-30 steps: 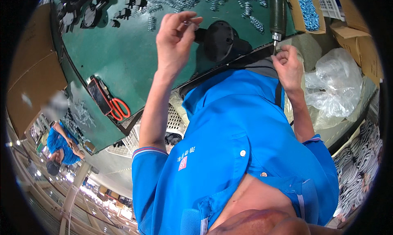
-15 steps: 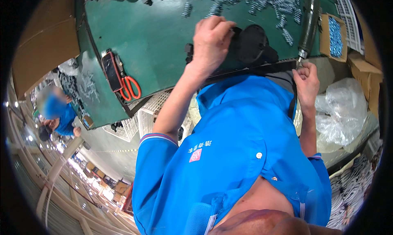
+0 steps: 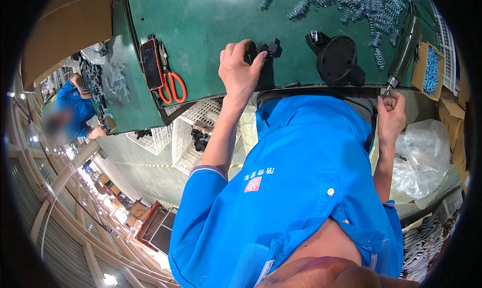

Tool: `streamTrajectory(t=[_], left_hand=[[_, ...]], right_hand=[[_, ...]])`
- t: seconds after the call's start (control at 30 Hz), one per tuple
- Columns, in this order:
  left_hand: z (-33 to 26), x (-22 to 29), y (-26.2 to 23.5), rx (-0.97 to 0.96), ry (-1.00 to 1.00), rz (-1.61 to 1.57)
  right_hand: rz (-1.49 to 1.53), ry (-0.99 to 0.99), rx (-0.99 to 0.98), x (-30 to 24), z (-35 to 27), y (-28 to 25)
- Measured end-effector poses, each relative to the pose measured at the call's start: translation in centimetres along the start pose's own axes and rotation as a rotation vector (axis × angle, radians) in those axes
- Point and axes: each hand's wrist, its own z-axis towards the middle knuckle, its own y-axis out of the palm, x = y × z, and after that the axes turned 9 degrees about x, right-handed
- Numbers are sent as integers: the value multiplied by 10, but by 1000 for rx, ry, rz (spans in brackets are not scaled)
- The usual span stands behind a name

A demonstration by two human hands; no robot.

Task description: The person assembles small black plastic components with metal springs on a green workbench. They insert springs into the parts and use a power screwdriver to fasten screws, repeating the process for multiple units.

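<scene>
My left hand (image 3: 240, 69) reaches over the green table (image 3: 211, 37). Its thumb and index finger are curled around one end of a small black plastic part (image 3: 272, 47); the contact is partly hidden. To the right lies a larger black part with a round plate (image 3: 336, 59), and a small silver spring (image 3: 315, 36) sits at its upper left end. At the table's front edge my right hand (image 3: 391, 115) has its fingertips pinched together by the bit of a dark power screwdriver (image 3: 405, 49). What they pinch is too small to make out.
Loose metal springs (image 3: 351, 7) are heaped at the back. A phone (image 3: 151, 64) and orange-handled scissors (image 3: 173, 89) lie left. At right stand a cardboard box of small blue pieces (image 3: 431, 71) and a clear plastic bag (image 3: 424, 157). Another person (image 3: 73, 107) works far left.
My left hand has moved left, away from the round-plated part, to the small black part. The spring on the larger part now shows. My right hand stays by the screwdriver bit. The view has shifted.
</scene>
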Motion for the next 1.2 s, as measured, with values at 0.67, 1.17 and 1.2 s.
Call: streamTrajectory(t=[0.67,1.17,1.2], left_hand=[[-11,61,-2,-157,145,-812],[-22,72,22,-142,-86,-571],[-21,73,24,-179,-121,-563]], right_hand=[[540,-459,-197,-90,15,-15],[418,-738,-371,-153,73,39],[356,-809,-355,-157,78,44]])
